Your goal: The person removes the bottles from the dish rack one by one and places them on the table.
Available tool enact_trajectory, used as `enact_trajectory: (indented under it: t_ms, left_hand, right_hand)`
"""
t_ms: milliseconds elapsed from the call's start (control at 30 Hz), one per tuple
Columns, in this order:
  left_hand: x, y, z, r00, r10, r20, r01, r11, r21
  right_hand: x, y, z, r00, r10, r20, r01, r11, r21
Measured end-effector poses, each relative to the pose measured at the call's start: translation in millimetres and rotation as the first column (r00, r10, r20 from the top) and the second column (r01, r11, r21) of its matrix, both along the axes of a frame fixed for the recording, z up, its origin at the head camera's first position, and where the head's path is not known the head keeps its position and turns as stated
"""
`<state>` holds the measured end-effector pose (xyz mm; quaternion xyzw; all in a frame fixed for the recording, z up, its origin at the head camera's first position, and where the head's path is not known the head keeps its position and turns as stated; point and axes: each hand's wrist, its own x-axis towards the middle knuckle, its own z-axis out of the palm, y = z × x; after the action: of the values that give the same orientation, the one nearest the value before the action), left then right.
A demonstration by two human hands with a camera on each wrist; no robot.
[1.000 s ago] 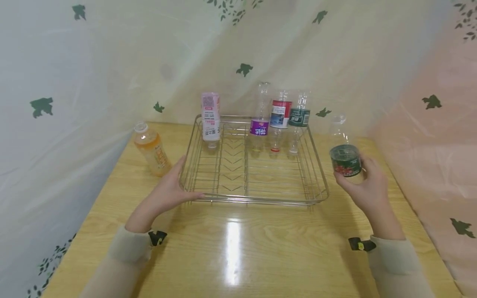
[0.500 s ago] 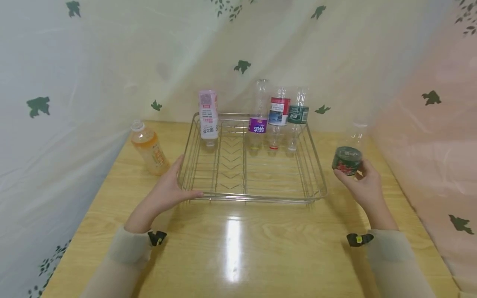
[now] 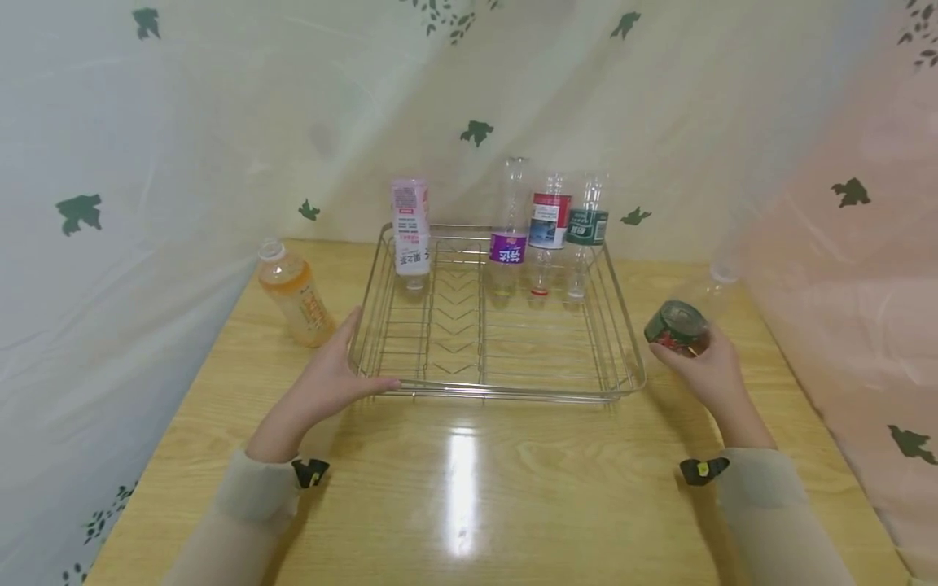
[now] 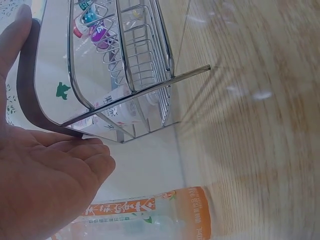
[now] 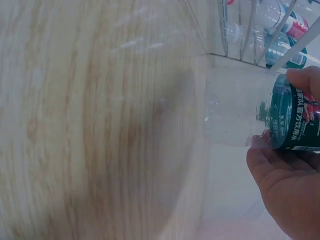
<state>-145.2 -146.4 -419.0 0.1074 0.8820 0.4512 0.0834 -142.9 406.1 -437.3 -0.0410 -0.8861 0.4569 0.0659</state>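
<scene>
In the head view my left hand (image 3: 322, 387) rests against the near left corner of a wire dish rack (image 3: 484, 391), thumb along the front rim, fingers along the left side. The left wrist view shows the spread fingers (image 4: 92, 155) touching the rim's outside. To the right of the rack my right hand (image 3: 711, 366) grips a clear plastic bottle (image 3: 677, 324) with a green label, tilted with its neck toward the far right. In the right wrist view, thumb and fingers lie on either side of the bottle's label (image 5: 302, 117).
Upside down at the rack's back stand a pink-white bottle (image 3: 412, 232), a purple-label bottle (image 3: 507, 247), a red-label bottle (image 3: 550, 221) and a green-label bottle (image 3: 586, 226). An orange drink bottle (image 3: 296, 297) stands on the table (image 3: 366, 505) left of the rack. A curtain hangs behind.
The bottle in my right hand has tipped from nearly upright to leaning far right, and has come slightly lower. My left hand stays at the rack corner. The head view shifted slightly.
</scene>
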Motion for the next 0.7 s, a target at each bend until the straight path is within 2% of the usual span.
enact_trajectory:
  t_ms: [267, 700]
  left_hand:
    - [1.5, 0, 0.1, 1.0, 0.01, 0.005, -0.01, 1.0, 0.019]
    - [0.3, 0, -3.1, 1.0, 0.015, -0.005, -0.015, 0.999, 0.042]
  right_hand:
    - [1.3, 1, -2.8, 0.999, 0.011, 0.043, -0.014, 0.997, 0.081]
    - [3.5, 2, -10.5, 0.997, 0.066, 0.031, -0.067, 0.996, 0.05]
